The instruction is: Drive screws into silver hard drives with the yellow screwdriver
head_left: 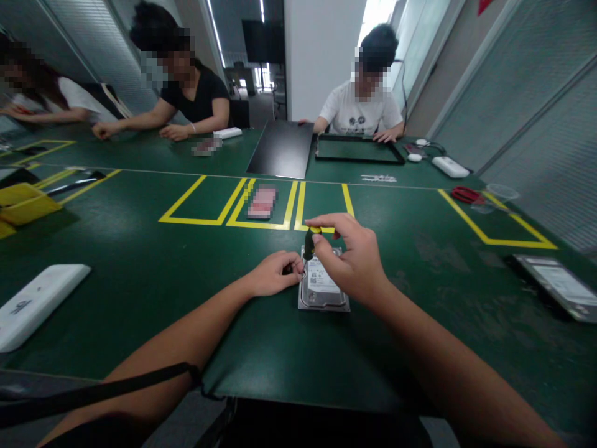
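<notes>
A silver hard drive [321, 300] with a white label lies flat on the green table in front of me. My right hand [357, 255] is closed around the top of a short screwdriver [308, 244] with a black and yellow handle. The screwdriver stands nearly upright over the drive's left edge, its tip pointing down. My left hand [277, 274] is at that same edge, thumb and fingers pinched together close to the screwdriver's shaft. What those fingers hold is too small to make out.
Another hard drive [562, 283] lies at the right. A white power bank-like box [40, 302] rests at the left, near a yellow bin [28, 202]. Yellow tape outlines mark the table. Across it sit several people, one with a black frame [359, 160] and a dark panel [282, 149].
</notes>
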A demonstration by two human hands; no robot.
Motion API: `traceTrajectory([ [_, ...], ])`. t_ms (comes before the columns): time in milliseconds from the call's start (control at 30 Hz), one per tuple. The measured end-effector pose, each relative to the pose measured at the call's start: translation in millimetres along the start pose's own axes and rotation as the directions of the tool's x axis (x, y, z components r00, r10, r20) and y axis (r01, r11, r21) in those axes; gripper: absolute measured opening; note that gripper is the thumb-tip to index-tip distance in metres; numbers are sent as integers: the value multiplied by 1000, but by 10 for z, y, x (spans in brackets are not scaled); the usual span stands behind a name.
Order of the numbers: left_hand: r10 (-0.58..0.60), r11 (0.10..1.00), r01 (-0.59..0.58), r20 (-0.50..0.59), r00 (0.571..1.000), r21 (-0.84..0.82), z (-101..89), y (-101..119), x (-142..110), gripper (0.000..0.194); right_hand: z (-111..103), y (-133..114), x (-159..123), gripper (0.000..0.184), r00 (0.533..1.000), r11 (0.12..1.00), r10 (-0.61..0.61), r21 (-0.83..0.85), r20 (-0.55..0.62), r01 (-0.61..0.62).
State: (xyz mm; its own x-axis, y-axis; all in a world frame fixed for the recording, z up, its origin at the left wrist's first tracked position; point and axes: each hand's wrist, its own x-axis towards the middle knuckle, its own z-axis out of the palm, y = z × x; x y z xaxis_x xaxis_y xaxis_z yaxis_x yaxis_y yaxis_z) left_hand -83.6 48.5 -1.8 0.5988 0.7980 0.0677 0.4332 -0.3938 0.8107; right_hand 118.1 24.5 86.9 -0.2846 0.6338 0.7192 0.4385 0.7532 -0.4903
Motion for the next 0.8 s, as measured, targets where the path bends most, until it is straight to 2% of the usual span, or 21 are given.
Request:
traceTrajectory([
  [333,5,1000,-5,-2,1000,6,5,-9,-3,9,-1,33,38,9,1000,999,21,40,3,-21],
  [500,-5,1000,6,-10,1000,18,-2,-6,-8,9,-9,10,10,20,996,992,88,92,16,-89],
  [600,0,1000,0,-6,1000,16,-9,1,-6,9,-2,8,7,18,996,987,88,132,31,-92],
  [800,0,1000,0,-4,1000,17,-7,3,-7,8,24,53,32,9,998,991,51,125,-43,-45],
])
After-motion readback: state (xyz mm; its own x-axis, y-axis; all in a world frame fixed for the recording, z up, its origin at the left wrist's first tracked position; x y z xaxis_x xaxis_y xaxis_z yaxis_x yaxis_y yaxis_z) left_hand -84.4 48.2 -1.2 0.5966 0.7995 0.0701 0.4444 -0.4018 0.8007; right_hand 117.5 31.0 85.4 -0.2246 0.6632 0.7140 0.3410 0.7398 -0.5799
